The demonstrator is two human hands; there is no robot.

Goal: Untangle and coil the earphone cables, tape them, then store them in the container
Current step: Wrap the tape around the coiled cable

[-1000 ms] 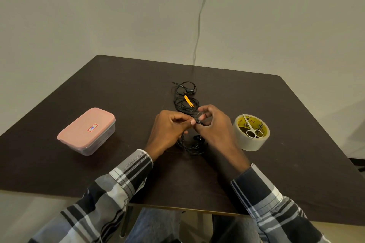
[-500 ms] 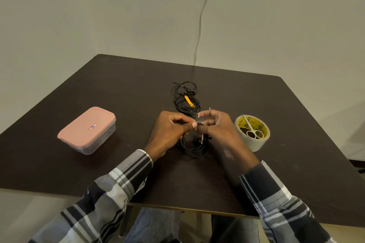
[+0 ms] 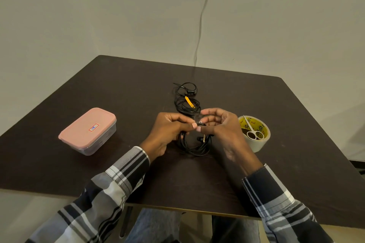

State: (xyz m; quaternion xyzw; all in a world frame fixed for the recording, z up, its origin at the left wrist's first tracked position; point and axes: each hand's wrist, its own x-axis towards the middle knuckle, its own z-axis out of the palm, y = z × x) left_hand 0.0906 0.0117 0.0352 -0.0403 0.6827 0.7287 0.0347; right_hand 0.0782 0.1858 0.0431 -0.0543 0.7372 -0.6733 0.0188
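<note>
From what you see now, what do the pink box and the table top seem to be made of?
The box: likely plastic, with a matte pink lid over a see-through base whose wall lets light through. The table: probably wood or laminate, dark brown and matte, with faint grain and a thin, pale front edge.

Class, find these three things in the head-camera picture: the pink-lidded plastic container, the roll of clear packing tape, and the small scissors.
Pink-lidded plastic container [image 3: 87,127]: head view, middle of its pink lid.
Roll of clear packing tape [image 3: 257,147]: head view, its outer side wall.
Small scissors [image 3: 254,134]: head view, between the two finger loops.
</note>
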